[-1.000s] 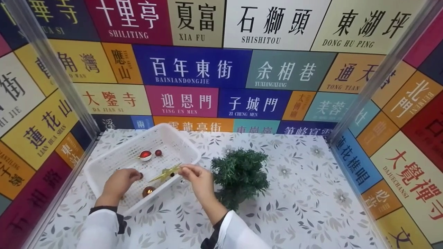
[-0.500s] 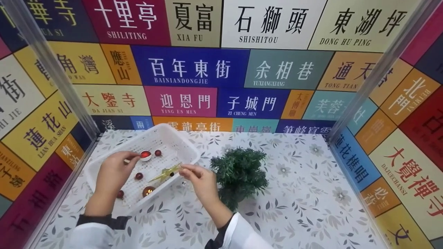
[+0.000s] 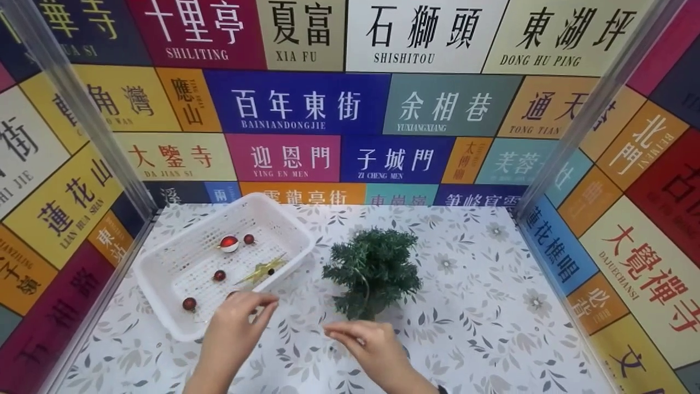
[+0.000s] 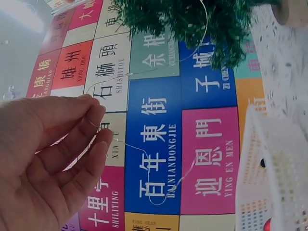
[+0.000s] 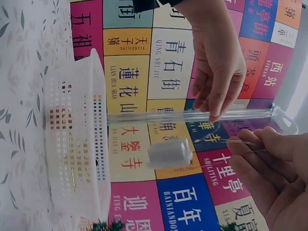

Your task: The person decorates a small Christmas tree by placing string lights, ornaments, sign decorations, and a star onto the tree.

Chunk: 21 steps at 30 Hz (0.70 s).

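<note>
In the left wrist view, my left hand (image 4: 62, 149) pinches a thin wire string with tiny beads (image 4: 166, 202), likely fairy lights, which trails up towards a small green artificial Christmas tree (image 3: 377, 262). My right hand (image 3: 377, 345), in front of the tree, pinches thin strands of wire between thumb and fingers. Beside those strands in the right wrist view hangs a pale, whitish cylinder (image 5: 168, 153); its kind is unclear. My left hand is in front of the white basket's (image 3: 158, 298) near edge. A thin loop of wire crosses the tree's foliage.
Inside the basket lie a red and white bauble (image 3: 229, 243), several dark red baubles (image 3: 189, 303) and a gold star (image 3: 262, 271). The table has a leaf-patterned cover (image 3: 470, 328). Colourful sign-printed panels (image 3: 301, 104) stand around it.
My left hand has left the basket's inside and moved right, nearer me. My right hand has gone from the basket's edge to in front of the tree. The baubles now lie untouched.
</note>
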### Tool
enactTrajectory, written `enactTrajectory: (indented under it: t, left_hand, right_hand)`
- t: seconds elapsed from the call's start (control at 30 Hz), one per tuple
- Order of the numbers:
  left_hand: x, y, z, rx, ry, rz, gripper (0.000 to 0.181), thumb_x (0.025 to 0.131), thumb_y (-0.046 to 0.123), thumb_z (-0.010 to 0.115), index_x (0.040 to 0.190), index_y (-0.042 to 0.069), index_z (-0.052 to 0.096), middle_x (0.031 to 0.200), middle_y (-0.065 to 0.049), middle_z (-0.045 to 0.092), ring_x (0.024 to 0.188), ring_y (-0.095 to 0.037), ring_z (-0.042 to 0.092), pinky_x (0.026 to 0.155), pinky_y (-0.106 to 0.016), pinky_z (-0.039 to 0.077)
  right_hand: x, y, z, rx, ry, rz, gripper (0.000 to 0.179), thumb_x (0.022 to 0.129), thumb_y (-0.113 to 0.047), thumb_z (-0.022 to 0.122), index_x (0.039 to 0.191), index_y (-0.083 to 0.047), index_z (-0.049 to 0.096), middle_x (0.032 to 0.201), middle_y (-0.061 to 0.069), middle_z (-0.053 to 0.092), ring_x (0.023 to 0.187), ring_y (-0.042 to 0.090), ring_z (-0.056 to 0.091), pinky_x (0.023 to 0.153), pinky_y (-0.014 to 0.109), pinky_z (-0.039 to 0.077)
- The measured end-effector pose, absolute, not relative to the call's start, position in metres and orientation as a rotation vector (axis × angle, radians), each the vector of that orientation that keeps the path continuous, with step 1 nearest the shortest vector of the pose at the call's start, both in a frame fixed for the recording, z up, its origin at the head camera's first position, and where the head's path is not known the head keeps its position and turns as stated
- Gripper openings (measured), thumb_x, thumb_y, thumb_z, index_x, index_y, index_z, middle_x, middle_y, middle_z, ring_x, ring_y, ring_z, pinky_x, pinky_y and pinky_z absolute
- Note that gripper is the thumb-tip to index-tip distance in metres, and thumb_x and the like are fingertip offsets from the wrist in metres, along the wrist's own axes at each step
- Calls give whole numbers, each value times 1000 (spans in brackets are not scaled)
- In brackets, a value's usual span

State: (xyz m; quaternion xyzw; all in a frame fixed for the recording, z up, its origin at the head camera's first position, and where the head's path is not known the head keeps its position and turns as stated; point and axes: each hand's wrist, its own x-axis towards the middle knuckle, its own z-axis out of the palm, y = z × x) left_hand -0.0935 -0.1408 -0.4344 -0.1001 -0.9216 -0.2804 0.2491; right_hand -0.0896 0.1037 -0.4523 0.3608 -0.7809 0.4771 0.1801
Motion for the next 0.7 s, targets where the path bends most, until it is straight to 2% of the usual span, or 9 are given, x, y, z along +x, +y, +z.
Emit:
enactTrajectory:
  t: [0.17, 0.27, 0.37, 0.5, 0.57, 0.7]
  left_hand:
    - [-86, -127, -465, -224, -2672, -881, 7, 87, 12, 82, 90, 17, 79, 88, 6, 76, 84, -17, 71, 78, -36, 60]
    - [-86, -120, -485, -214, -2802, -970, 2, 90, 15, 80, 90, 15, 78, 88, 4, 76, 84, -18, 71, 78, -36, 60]
    - [-91, -117, -506, -237, -2928, -997, 5, 91, 16, 79, 89, 12, 77, 87, 2, 76, 83, -21, 71, 76, -38, 60]
    - [-97, -114, -531, -253, -3014, -922, 5, 91, 11, 78, 87, 9, 76, 85, -1, 76, 83, -24, 71, 76, -41, 60]
    - [-102, -113, -542, -231, -3044, -883, 5, 91, 7, 77, 87, 9, 76, 85, -2, 76, 84, -25, 71, 77, -42, 60]
    - [-112, -111, -557, -145, -3094, -846, 6, 90, 3, 74, 86, 8, 75, 85, -5, 75, 85, -26, 71, 80, -45, 60]
  right_hand:
    - [-76, 153, -474, 1005, -2239, 1033, 22, 81, 5, 80, 102, -3, 79, 91, 8, 81, 77, 16, 77, 75, 13, 58]
    - [-71, 180, -489, 929, -2317, 970, 22, 81, 5, 81, 100, -6, 80, 88, 5, 80, 76, 15, 76, 72, 10, 56]
    - [-71, 203, -506, 887, -2393, 968, 19, 83, 4, 80, 97, -9, 80, 86, 4, 79, 76, 14, 75, 70, 12, 56]
    - [-75, 230, -525, 800, -2552, 1007, 13, 87, 0, 77, 95, -10, 79, 95, 9, 79, 85, 20, 75, 72, 23, 61]
    - [-78, 240, -531, 662, -2674, 1086, 9, 91, -5, 75, 96, -11, 80, 100, 11, 79, 91, 21, 76, 74, 26, 63]
    - [-86, 249, -542, 309, -2844, 1307, 12, 97, -13, 70, 102, -6, 79, 101, 10, 80, 89, 20, 76, 73, 23, 61]
